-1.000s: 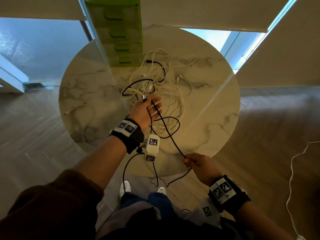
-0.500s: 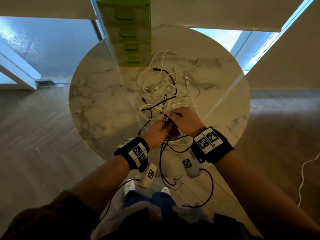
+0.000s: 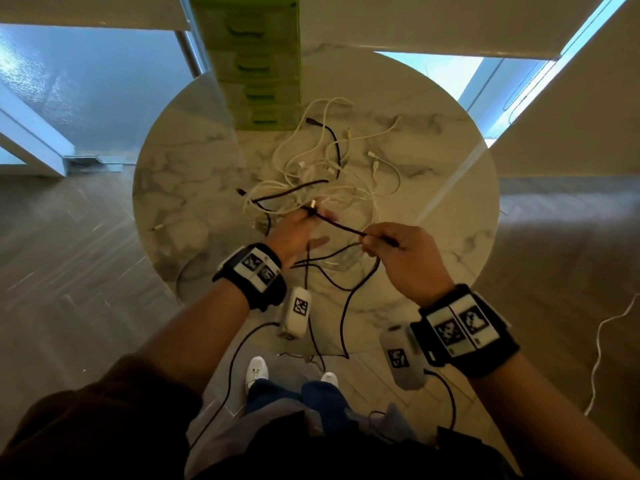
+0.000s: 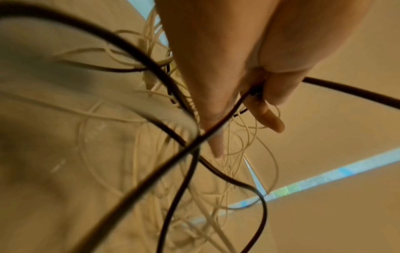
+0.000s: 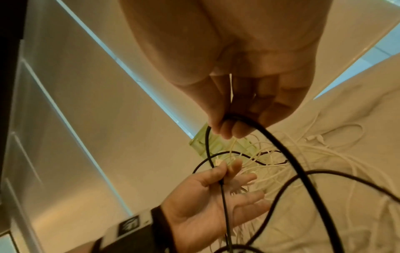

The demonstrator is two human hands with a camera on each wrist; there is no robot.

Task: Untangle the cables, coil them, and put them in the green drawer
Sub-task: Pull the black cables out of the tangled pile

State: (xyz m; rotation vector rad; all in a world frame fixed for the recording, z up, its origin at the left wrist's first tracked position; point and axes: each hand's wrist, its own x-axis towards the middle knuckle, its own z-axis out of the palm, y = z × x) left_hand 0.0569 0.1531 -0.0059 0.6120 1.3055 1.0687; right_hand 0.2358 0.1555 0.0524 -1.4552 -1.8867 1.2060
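At frame centre, our left hand [image 3: 294, 233] pinches the black cable [image 3: 341, 226] near its plug | right hand [image 3: 401, 258] pinches it further along | white tangle [image 3: 332, 188] on table [image 3: 194, 161] | green drawers [image 3: 258, 60] at top.

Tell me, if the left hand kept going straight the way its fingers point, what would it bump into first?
Most likely the tangle of white cables lying just beyond the left hand, which pinches the black cable. The green drawer unit stands further along the marble table. Height above the pile is unclear.
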